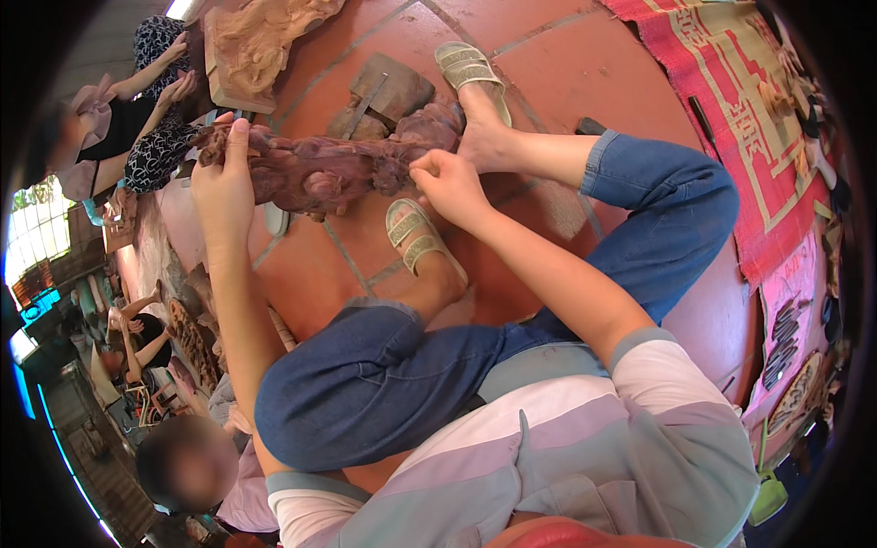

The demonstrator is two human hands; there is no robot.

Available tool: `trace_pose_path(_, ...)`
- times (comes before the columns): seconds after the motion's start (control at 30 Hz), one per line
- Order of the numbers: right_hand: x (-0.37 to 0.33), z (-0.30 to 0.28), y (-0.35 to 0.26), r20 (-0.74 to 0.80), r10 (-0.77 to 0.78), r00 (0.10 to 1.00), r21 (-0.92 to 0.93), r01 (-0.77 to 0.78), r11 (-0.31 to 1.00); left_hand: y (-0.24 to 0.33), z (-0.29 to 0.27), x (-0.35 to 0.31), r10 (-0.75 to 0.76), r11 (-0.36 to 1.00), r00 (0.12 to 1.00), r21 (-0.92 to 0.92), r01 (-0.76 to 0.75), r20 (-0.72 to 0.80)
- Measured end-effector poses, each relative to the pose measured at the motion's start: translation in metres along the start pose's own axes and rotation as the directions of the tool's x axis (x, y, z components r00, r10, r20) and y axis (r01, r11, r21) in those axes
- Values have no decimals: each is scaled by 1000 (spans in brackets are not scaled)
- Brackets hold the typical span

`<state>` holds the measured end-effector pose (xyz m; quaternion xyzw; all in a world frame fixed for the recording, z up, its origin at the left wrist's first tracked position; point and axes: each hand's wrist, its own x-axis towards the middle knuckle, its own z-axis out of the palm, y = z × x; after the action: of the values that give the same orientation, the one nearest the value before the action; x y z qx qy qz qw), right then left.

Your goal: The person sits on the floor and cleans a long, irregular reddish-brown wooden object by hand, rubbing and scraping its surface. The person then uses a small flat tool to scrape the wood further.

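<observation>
One knobbly, reddish-brown carving (306, 173) is gripped by my left hand (226, 178). My right hand (454, 189) pinches; on what, I can't tell.

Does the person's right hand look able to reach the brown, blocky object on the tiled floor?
Probably not directly: in this view, the knobbly reddish-brown carved wood lies between the right hand and the blocky object; reaching over might work.

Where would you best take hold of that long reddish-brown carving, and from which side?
I'd grip the carving by its left end, coming from the left, as the left hand does: the piece lies crosswise, and its middle bulges. Being long, it would probably be steadier with the right hand supporting the other end.
</observation>
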<state>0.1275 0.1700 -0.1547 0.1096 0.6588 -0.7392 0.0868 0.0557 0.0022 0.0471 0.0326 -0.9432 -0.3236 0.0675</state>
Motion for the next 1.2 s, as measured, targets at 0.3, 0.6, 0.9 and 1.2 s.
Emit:
trace_pose_path(0.3, 4, 2, -1, 8, 111, 994, 205, -110, 973, -4, 1, 3, -27, 995, 1000, -92, 27, 3)
trace_pose_path(0.6, -1, 5, 0, -12, 163, 987, 305, -152, 940, -2, 2, 2, -24, 998, 1000, -58, 23, -9)
trace_pose_path(0.9, -3, 5, 3, -26, 163, 986, 295, -148, 944, -2, 4, 3, -30, 989, 999, -144, 32, 18)
trace_pose_path(1.2, -12, 2, 8, 5, 165, 986, 310, -159, 937, -7, 2, 4, -18, 994, 999, -105, 21, 30)
